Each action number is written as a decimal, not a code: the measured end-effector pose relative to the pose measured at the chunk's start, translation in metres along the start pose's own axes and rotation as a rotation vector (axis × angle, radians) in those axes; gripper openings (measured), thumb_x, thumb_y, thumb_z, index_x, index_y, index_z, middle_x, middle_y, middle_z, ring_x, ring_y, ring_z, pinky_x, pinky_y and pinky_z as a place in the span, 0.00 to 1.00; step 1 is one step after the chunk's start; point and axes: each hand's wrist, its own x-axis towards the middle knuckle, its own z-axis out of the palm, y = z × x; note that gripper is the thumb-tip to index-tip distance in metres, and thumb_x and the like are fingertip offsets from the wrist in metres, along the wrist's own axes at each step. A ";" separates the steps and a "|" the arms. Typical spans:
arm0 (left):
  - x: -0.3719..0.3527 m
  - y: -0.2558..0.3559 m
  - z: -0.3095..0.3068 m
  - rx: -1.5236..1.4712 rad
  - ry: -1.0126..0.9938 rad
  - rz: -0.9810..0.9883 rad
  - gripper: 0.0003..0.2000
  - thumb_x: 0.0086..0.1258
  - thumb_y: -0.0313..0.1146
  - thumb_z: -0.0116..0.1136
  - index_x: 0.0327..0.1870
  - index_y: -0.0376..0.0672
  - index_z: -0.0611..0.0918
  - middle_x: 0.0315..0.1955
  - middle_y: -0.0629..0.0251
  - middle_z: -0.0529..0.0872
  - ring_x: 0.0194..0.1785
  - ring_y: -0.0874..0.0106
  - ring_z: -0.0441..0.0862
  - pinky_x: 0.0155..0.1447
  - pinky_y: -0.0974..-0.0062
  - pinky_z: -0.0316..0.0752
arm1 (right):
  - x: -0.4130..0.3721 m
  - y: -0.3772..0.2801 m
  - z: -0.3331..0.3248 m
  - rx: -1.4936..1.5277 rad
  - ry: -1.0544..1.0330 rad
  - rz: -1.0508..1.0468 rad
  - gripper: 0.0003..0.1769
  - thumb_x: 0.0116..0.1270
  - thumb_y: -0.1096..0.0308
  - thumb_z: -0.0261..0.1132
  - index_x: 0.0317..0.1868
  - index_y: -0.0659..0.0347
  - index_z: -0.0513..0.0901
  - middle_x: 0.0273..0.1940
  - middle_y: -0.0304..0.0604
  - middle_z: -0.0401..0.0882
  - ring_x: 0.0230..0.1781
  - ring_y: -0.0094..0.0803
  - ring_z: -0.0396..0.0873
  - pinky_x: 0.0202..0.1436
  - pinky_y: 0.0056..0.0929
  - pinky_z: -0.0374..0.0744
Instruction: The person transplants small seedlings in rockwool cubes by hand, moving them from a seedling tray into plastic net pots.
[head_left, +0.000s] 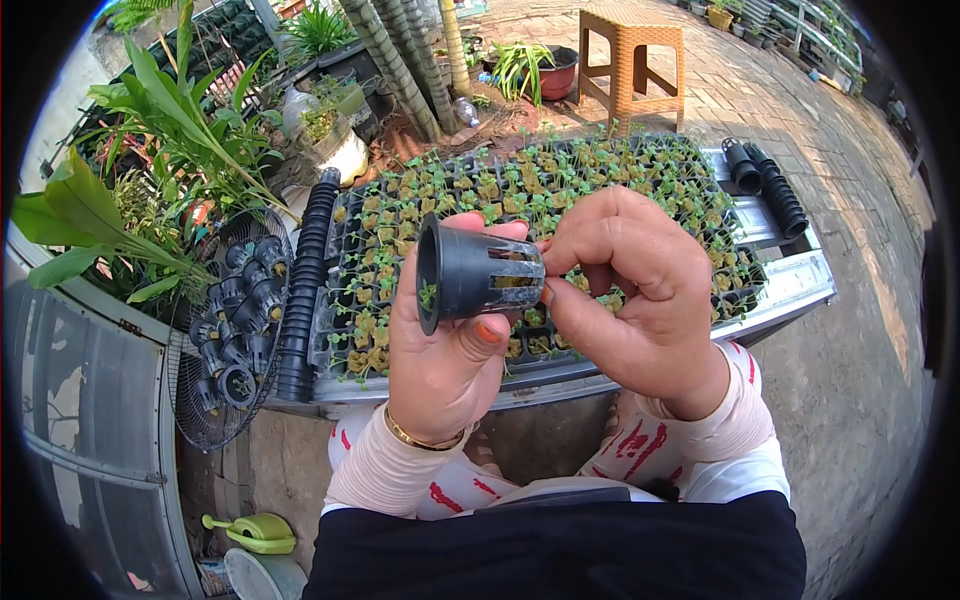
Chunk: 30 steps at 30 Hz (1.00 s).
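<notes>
At the frame's centre, a black net pot [465,275] was held on its side in the left hand [450,345], fingers wrapped round it; its base was pinched by the right hand [630,290]. A green sprig [428,297] was seen inside. Behind lay seedling trays [400,205], flanked at left by stacked pots [300,300] and a wire basket [207,425] of pots.

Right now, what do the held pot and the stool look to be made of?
Pot: black, likely plastic, satin; thin molded slotted wall, whitish residue on the ribs.
Stool: orange-brown, woven-look surface; probably molded plastic imitating rattan, though real weave can't be excluded.
</notes>
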 end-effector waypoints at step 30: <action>0.007 0.009 -0.006 0.065 -0.002 -0.239 0.23 0.67 0.33 0.57 0.59 0.35 0.65 0.51 0.57 0.73 0.57 0.66 0.73 0.59 0.67 0.70 | 0.014 0.005 -0.016 0.767 0.022 0.548 0.28 0.54 0.69 0.70 0.52 0.73 0.71 0.42 0.46 0.79 0.41 0.23 0.78 0.44 0.17 0.76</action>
